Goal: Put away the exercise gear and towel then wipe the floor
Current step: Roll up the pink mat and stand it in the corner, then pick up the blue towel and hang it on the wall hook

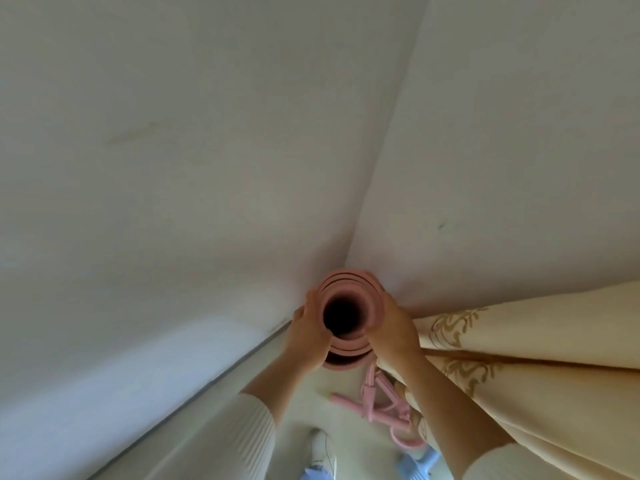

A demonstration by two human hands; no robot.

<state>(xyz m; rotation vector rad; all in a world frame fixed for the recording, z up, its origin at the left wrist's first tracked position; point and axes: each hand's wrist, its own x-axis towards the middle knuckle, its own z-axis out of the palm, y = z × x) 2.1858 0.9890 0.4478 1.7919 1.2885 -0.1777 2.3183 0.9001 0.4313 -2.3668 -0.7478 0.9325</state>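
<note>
A rolled pink exercise mat point(341, 282) stands upright in the corner of the room, seen from straight above with its dark hollow core facing me. My left hand point(306, 332) grips the roll's left side near the top. My right hand point(393, 325) grips its right side. On the floor below the mat lies a pink pull-rope exerciser point(375, 407) with foot bars and loops, partly hidden by my right forearm. No towel is in view.
Two pale walls meet in the corner point(349, 251) behind the mat. A cream curtain with gold pattern point(519, 368) hangs close on the right. A baseboard point(214, 375) runs along the left wall. My white shoe point(322, 445) and something light blue point(417, 464) show on the floor.
</note>
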